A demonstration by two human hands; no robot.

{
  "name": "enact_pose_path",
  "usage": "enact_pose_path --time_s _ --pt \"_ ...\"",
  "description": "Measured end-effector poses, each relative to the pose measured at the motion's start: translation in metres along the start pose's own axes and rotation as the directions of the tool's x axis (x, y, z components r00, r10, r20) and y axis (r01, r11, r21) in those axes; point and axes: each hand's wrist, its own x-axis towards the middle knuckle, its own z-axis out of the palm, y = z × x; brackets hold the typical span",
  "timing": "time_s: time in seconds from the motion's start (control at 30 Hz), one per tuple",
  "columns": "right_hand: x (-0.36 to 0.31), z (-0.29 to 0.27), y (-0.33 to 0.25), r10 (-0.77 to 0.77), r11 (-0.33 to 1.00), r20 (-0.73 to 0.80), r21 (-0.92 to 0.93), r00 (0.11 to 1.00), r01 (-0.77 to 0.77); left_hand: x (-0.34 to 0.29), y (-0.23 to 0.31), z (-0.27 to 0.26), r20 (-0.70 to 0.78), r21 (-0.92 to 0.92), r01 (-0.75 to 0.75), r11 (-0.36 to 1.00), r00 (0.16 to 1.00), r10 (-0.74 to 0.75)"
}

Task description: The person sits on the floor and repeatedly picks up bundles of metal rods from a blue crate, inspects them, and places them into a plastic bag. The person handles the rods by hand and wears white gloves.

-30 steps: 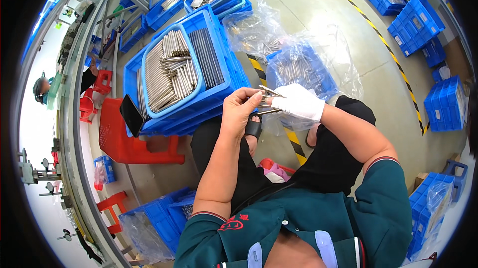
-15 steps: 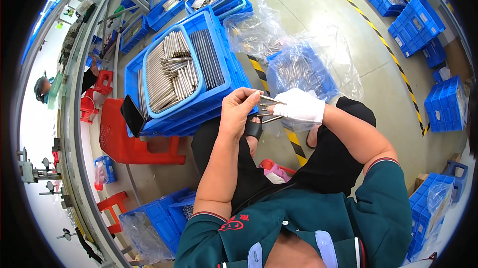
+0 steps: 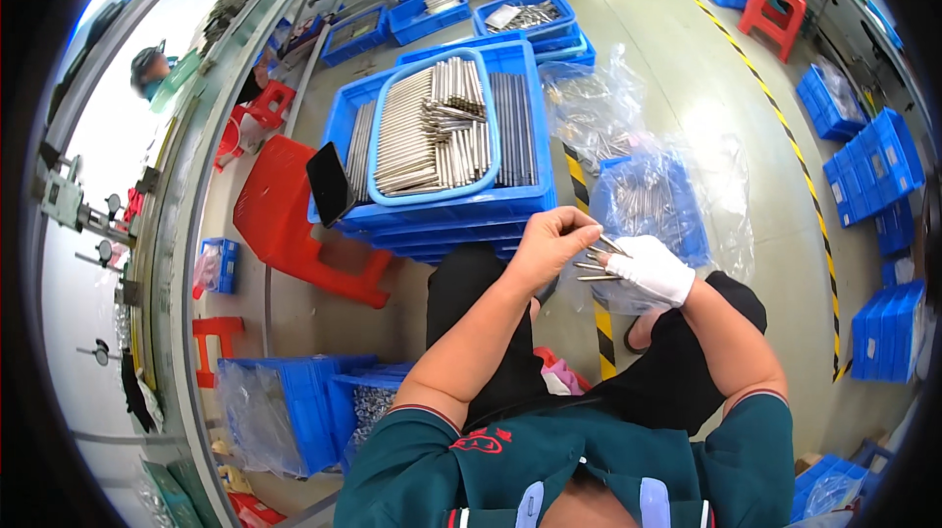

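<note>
My bare left hand [image 3: 551, 247] is closed, thumb and fingertips pinching the end of a slim metal rod [image 3: 612, 244]. Beside it, my right hand [image 3: 655, 270] wears a white glove and is closed around several thin metal rods [image 3: 599, 278], whose ends stick out toward my left hand. Both hands are above my lap. Just beyond them stands a blue crate [image 3: 699, 234] lined with clear plastic, with more metal rods inside. To the left, a light-blue tray [image 3: 376, 184] full of stacked metal rods rests on a pile of blue crates [image 3: 461, 212].
A black phone [image 3: 331, 184] leans at the crates' left corner. Next to it is a red stool [image 3: 280, 204]. Far left runs a long workbench [image 3: 186, 243], a person [image 3: 152, 72] beyond it. Blue crates [image 3: 888, 165] stand at right, past a yellow-black floor stripe [image 3: 775, 126].
The whole view has shifted, so crates and hands appear further right and lower. My hands keep their hold on the rods and remain close together.
</note>
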Motion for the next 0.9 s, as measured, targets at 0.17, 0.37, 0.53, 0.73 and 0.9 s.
enact_pose_path --time_s 0.17,0.37,0.53,0.73,0.9 --pt "0.001 -0.020 -0.004 0.076 0.995 0.048 0.067 0.996 -0.080 0.005 -0.004 -0.008 -0.177 0.107 -0.177 0.978 0.965 0.193" --pt "0.007 0.006 -0.005 -0.166 0.986 -0.020 0.004 0.986 0.166 0.008 -0.012 0.011 -0.038 -0.618 -0.032 0.786 0.999 0.011" --pt "0.025 0.028 0.015 -0.169 0.973 0.200 -0.124 0.965 0.196 0.000 -0.018 0.020 0.143 -0.326 -0.006 0.945 0.988 0.056" --pt "0.030 0.033 0.003 -0.080 0.991 0.250 -0.088 0.965 0.104 0.003 -0.018 0.005 0.017 -0.266 -0.059 0.962 0.998 0.066" --pt "0.027 0.013 -0.036 0.177 0.949 0.309 -0.304 0.935 -0.079 0.002 -0.019 -0.012 -0.175 -0.227 0.013 0.974 0.983 -0.054"
